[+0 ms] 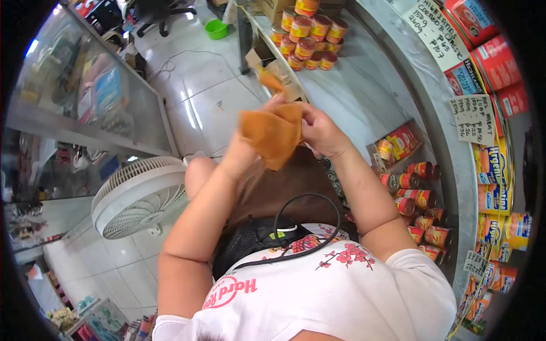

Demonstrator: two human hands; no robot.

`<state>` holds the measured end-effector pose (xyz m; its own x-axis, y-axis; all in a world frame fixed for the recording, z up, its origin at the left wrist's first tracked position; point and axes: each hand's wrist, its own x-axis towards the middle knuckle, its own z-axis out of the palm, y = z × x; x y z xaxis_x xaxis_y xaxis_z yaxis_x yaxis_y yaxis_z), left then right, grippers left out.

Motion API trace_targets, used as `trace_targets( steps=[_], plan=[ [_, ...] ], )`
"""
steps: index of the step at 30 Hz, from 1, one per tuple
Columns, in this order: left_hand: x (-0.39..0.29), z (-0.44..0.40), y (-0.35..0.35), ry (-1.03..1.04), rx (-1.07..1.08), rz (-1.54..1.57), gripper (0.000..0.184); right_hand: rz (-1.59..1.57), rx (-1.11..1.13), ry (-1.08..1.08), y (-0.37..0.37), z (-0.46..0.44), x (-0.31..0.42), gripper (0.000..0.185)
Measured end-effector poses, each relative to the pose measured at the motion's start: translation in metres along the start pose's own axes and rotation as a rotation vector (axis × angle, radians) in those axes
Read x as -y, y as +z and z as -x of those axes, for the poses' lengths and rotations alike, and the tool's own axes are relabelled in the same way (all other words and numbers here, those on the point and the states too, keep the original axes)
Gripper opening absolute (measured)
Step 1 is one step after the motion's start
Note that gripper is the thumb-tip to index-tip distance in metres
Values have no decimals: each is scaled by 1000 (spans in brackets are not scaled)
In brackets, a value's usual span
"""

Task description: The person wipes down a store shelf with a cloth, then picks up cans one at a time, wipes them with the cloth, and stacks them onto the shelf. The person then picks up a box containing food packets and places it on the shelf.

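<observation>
Both my hands are raised in front of my lap around a crumpled orange-brown plastic bag, thin and soft, with a pointed end. Whether it is plastic or cloth is not fully certain. My right hand pinches its right edge, fingers closed. Most of my left hand lies behind and under the bag on the left, its fingertips showing above the top edge and slightly blurred. Another orange strip sticks up just beyond the fingers; I cannot tell whether it belongs to the same bag.
A white fan stands close to my left arm. To the right, a glass-topped counter bears stacked cans, with more cans below. Price-tagged tins line the far right. A green basin sits on the tiled floor.
</observation>
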<state>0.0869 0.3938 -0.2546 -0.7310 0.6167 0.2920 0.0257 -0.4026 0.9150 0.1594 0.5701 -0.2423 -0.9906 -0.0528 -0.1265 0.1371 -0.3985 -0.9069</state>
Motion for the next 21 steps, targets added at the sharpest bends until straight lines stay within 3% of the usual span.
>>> trace_targets(
  steps=[2,5,8,11,17,21],
  plan=[
    [0,-2,3,136,32,-405,58,23,-84,-18,14,-6,-3,45],
    [-27,8,9,33,-16,-626,61,88,-173,-22,22,-5,0,44],
    [-21,9,0,217,-10,-752,57,81,-222,-92,21,-6,-3,45],
    [-20,17,1,251,7,-771,54,126,-186,-71,18,-3,9,46],
    [-18,20,4,142,-33,-394,49,204,-64,39,18,3,25,50],
    [-21,16,2,340,49,-592,47,235,13,11,17,5,41,52]
  ],
)
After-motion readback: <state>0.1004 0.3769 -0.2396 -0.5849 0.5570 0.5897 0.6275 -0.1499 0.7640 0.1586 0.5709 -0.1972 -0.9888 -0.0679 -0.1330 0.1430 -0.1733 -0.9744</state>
